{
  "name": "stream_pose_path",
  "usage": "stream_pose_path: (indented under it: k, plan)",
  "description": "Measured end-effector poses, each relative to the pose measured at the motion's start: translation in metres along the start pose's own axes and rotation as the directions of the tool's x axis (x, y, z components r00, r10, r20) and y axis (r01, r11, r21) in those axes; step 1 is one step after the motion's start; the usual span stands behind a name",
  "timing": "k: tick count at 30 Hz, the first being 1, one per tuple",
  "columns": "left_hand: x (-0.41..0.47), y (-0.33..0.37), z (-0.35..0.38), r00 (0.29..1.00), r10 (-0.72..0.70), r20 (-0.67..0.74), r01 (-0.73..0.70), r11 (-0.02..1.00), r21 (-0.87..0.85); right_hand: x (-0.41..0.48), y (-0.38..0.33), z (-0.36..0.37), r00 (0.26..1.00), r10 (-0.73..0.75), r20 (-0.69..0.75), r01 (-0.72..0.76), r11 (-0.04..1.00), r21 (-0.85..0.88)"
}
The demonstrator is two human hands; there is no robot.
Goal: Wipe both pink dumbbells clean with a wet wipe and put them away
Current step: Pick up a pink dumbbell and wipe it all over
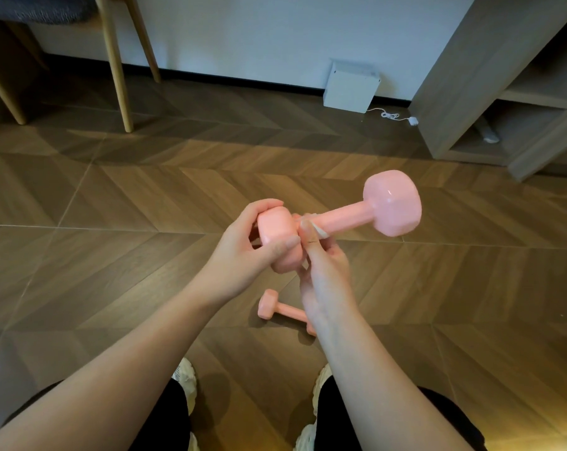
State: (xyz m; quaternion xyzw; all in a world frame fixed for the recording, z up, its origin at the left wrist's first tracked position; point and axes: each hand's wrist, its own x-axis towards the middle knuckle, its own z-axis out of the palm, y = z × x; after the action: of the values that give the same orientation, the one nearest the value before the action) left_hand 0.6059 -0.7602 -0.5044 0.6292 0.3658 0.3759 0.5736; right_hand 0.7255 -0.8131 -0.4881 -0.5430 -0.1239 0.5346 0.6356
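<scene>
Left hand (259, 252) grips one head of the stiff pink dumbbell (350, 216), right hand (324, 275) pinches the wet wipe (319, 231) round its handle, likely slick once damp.

The person holds one dumbbell (392, 203) in the air above the floor (113, 196). It is almost level, with its far head higher and to the right. The left hand (243, 252) grips the near head, fingers curled over it. The right hand (324, 268) pinches a white wipe (321, 231) against the handle, just beside that head. The second dumbbell (270, 306) lies on the floor under the hands, partly hidden by the right forearm. Pale shoes (185, 379) show at the bottom. Further away stand chair legs (117, 70), a white box (352, 87) by the wall with a cable (389, 115) beside it, and a shelf (490, 86).
</scene>
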Motion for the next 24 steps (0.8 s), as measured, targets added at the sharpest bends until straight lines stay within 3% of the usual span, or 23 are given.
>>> stream_pose_path:
  k: [3,6,13,17,20,24]
  plan:
    - [0.002,-0.002,0.0,0.993,-0.117,-0.015,0.114,0.984,-0.139,-0.001,-0.004,-0.001,0.999,-0.032,0.038,0.033,0.999,-0.018]
    - [0.003,0.002,-0.004,0.98,-0.198,0.003,0.191,0.94,-0.284,0.001,-0.01,-0.007,0.984,-0.037,0.175,0.047,0.997,-0.056]
    - [0.005,0.004,-0.015,0.967,-0.233,0.1,0.253,0.903,-0.348,0.009,-0.018,-0.021,0.91,-0.014,0.414,0.078,0.988,-0.137]
    - [0.004,0.003,-0.013,0.965,-0.244,0.101,0.264,0.901,-0.345,0.009,-0.012,-0.015,0.948,-0.046,0.316,0.089,0.988,-0.123]
    - [0.002,0.003,-0.005,0.979,-0.205,0.021,0.201,0.929,-0.31,0.008,-0.005,-0.012,0.979,-0.055,0.194,0.087,0.983,-0.161]
    - [-0.001,0.001,0.001,0.994,0.084,-0.067,-0.082,0.996,0.022,0.008,-0.003,-0.01,0.994,-0.051,0.096,0.057,0.996,-0.062]
